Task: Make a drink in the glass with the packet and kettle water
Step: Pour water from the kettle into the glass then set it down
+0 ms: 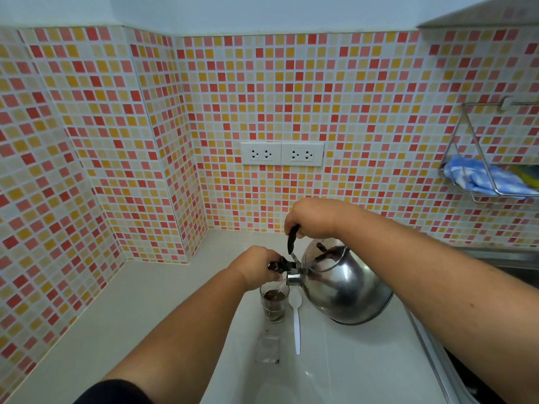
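— What are you doing now?

— I am pouring. My right hand (313,218) is closed tight around the black handle of the kettle (344,282) and tips it, so the spout points down at the glass (274,304).

— And your other hand?

— My left hand (258,269) is just above the glass. Its fingers pinch the little black cap on the spout, I think to keep it open.

— Is anything in the glass?

— Yes, dark brown stuff and some water, low down. The glass stands on the counter (175,301), right under the spout.

— Where is the packet?

— The packet (267,348) lies flat on the counter, just in front of the glass, on my side. It looks empty, but I cannot tell for sure. A white spoon (296,322) lies just beside the glass, between it and the kettle.

— What comes next?

— I think I fill the glass more, slowly so hot water does not splash. Then I tip the kettle back, set it down, and stir with the spoon.
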